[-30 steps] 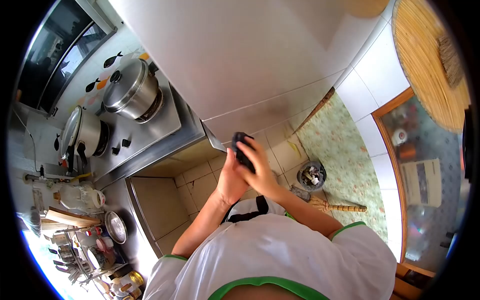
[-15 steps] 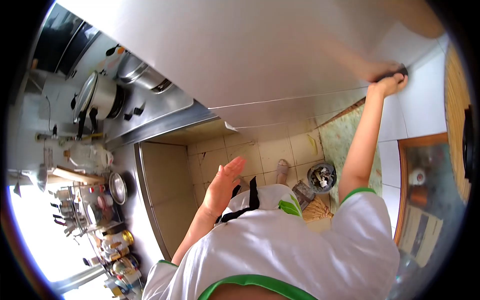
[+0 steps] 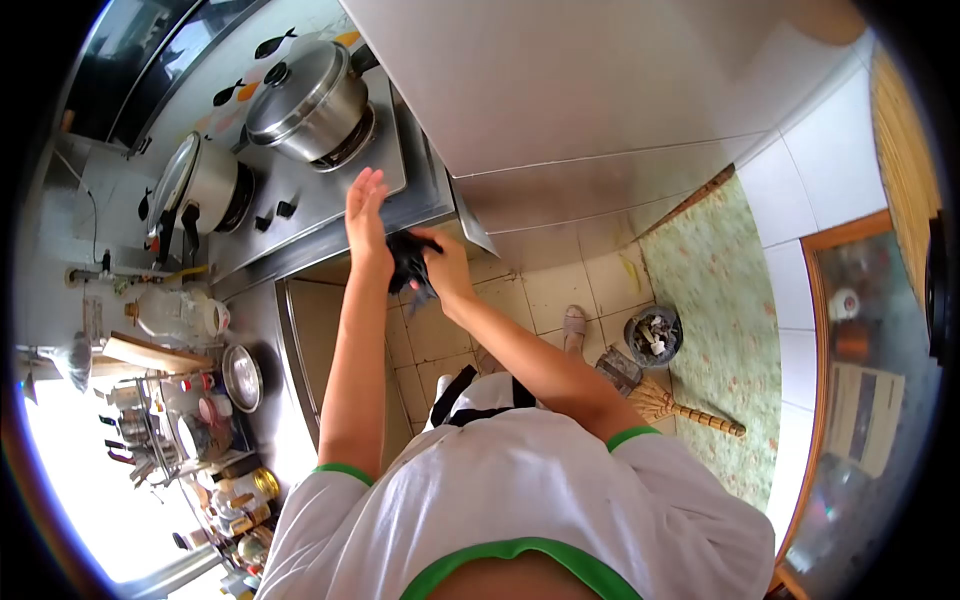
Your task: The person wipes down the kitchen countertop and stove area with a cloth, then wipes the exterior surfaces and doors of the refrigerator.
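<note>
My right hand (image 3: 449, 266) is closed on a crumpled black bundle (image 3: 408, 262), thin like a bag or cloth; I cannot tell which. The bundle is beside my left wrist, with a small reddish spot at its lower edge. My left hand (image 3: 367, 222) points up towards the stove, its fingers stretched out and nothing in them. Beyond it, a lidded steel pot (image 3: 318, 100) sits on a burner of the steel stove (image 3: 325, 197). Farther left stands a second lidded pot (image 3: 212, 180) with black handles.
A large smooth metallic panel (image 3: 590, 90) rises ahead on the right. On the floor are a waste bin (image 3: 653, 336) with rubbish and a straw broom (image 3: 690, 412). A steel bowl (image 3: 242, 378) and racks of jars line the left counter. A wood-framed glass door (image 3: 815, 380) is at right.
My right hand has left the panel's far right edge and come in beside my left wrist, holding the black bundle. My left hand has risen towards the stove, and the view has shifted.
</note>
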A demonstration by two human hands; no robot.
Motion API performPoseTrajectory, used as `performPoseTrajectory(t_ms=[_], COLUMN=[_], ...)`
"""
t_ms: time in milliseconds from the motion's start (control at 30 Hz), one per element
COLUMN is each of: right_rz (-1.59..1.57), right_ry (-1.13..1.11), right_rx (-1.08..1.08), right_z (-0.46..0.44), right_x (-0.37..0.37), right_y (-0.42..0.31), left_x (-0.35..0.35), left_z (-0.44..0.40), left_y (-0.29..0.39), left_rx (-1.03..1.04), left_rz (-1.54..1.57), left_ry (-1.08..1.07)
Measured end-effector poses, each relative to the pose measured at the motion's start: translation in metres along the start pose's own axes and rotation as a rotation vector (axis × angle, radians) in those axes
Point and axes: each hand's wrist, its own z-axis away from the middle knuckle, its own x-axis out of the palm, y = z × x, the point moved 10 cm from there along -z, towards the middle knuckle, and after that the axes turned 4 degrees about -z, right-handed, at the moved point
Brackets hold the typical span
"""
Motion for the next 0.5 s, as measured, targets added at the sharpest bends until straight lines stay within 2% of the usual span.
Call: performPoseTrajectory(t_ms=[33,100,200,233,333,367,433,500], right_rz=[-0.001,0.114,0.012,0.010,-0.054,-0.072,-0.034,0.394], right_ry=[0.009,0.045,0.211,0.354,0.593,0.663,0.671,0.868], right_rx=[-0.021,-0.313,-0.610,-0.761,-1.128,-1.225,-1.266,-1.360], right_z=[0.008,0.032,0.085,0.104,0.135,0.140,0.121,0.119], right_x=[-0.003,-0.026,-0.087,-0.112,-0.157,-0.150,-0.128,-0.073], right_y=[-0.002,-0.043,-0.141,-0.180,-0.280,-0.306,-0.329,-0.321], left_x=[-0.002,-0.001,-0.002,-0.004,-0.002,0.000,0.009,0.018], left_z=[-0.002,0.001,0.017,0.021,0.032,0.037,0.044,0.056], left_y=[0.010,0.014,0.009,0.006,-0.010,-0.016,-0.040,-0.059], left_rx=[0.037,0.001,-0.017,-0.003,0.034,0.031,-0.001,-0.116], left_rz=[-0.096,-0.071,-0.048,-0.016,0.031,0.070,0.174,0.238], left_ry=[-0.026,-0.154,-0.174,-0.171,-0.170,-0.158,-0.178,-0.149])
